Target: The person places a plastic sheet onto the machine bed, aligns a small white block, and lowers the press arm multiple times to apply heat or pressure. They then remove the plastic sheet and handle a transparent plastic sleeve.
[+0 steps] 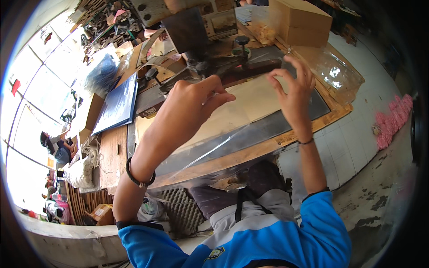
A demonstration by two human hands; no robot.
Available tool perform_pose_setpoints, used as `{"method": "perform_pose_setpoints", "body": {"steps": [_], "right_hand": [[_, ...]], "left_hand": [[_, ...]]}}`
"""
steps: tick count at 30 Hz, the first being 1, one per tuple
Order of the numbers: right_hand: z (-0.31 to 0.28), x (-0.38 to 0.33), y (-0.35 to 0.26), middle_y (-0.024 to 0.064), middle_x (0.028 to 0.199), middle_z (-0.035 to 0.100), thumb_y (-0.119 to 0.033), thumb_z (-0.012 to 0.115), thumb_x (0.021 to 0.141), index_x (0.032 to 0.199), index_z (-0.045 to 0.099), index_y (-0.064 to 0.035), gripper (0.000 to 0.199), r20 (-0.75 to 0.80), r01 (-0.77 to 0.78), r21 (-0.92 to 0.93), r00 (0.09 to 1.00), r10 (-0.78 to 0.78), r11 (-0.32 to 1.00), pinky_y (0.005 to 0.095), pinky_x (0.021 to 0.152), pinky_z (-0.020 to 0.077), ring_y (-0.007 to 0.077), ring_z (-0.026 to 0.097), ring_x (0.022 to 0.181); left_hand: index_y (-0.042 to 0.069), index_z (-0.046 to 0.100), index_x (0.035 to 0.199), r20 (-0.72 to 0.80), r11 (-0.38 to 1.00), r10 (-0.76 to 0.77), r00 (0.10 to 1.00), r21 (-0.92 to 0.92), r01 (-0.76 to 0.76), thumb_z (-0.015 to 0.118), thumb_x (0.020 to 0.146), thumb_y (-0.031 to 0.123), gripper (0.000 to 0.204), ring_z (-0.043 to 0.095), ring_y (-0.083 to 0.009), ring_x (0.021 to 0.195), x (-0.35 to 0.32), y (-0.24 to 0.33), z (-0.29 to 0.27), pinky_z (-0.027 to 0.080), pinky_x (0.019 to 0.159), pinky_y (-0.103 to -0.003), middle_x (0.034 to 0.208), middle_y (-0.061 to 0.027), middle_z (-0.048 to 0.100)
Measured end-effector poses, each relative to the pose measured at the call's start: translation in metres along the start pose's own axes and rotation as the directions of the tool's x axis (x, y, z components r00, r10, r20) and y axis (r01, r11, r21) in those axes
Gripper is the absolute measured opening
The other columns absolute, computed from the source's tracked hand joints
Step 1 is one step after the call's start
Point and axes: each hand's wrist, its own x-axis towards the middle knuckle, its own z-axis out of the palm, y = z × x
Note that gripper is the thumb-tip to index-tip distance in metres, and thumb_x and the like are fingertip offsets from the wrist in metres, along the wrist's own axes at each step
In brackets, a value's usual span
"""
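Note:
Both my hands are raised over a pale tan sheet lying on a dark flat plate. My left hand is closed, its thumb pressed toward the bent fingers; a tiny pale edge shows at the pinch. My right hand has its thumb and index finger curled together in a loop, with the other fingers raised. What either pinch holds is too thin to make out. Below the hands, a bright glossy streak, like a reflection on clear plastic film, crosses the plate; where the film ends is unclear.
Behind the sheet stands a dark metal machine with black clamp knobs. A cardboard box and clear plastic bags sit at the right, dark blue sheets at the left. A wooden edge borders the plate. Pink bundles lie on the floor.

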Motion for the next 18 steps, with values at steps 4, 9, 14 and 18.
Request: {"method": "perform_pose_setpoints", "body": {"steps": [4, 9, 14, 18], "right_hand": [[-0.034, 0.009, 0.021, 0.0018, 0.089, 0.067, -0.022, 0.073, 0.092, 0.099, 0.069, -0.0098, 0.014, 0.493, -0.274, 0.5, 0.87, -0.01, 0.822, 0.0319, 0.084, 0.049, 0.0157, 0.063, 0.083], [-0.08, 0.04, 0.015, -0.0013, 0.074, 0.063, -0.02, 0.075, 0.091, 0.097, 0.068, -0.0071, 0.016, 0.412, -0.178, 0.458, 0.91, -0.031, 0.871, 0.0254, 0.06, 0.045, 0.0068, 0.056, 0.064], [-0.071, 0.035, 0.008, 0.0026, 0.103, 0.061, 0.0, 0.066, 0.077, 0.093, 0.07, -0.0107, 0.019, 0.307, 0.439, 0.158, 0.83, -0.466, 0.885, 0.0321, 0.063, 0.0487, 0.0194, 0.061, 0.075], [-0.057, -0.002, -0.021, 0.0042, 0.107, 0.059, -0.017, 0.072, 0.085, 0.098, 0.072, -0.0095, 0.015, 0.406, 0.166, 0.311, 0.867, -0.288, 0.936, 0.0357, 0.073, 0.0504, 0.022, 0.063, 0.084]], "left_hand": [[0.003, 0.073, 0.091, 0.007, 0.981, -0.119, 0.993, -0.152, 0.119, 0.066, 0.099, 0.025, 0.024, 0.058, -0.0099, 0.054, -0.009, -0.026, -0.009, 0.046, 0.054, -0.028, 0.065, -0.0044, 0.065], [0.002, 0.068, 0.101, 0.28, 0.763, -0.259, 0.925, -0.527, 0.373, 0.06, 0.104, 0.024, 0.024, 0.061, -0.0087, 0.058, -0.005, -0.036, 0.0, 0.048, 0.053, -0.024, 0.076, -0.0013, 0.067], [-0.001, 0.065, 0.104, -0.068, 0.928, -0.146, 0.987, -0.355, 0.112, 0.062, 0.102, 0.02, 0.021, 0.061, -0.0136, 0.059, -0.001, -0.024, 0.009, 0.05, 0.057, -0.028, 0.072, -0.0091, 0.064], [0.0, 0.061, 0.108, -0.253, 0.966, -0.08, 0.964, -0.259, 0.012, 0.061, 0.102, 0.016, 0.017, 0.051, -0.0162, 0.052, -0.001, -0.019, 0.009, 0.047, 0.055, -0.032, 0.068, -0.012, 0.059]]}}
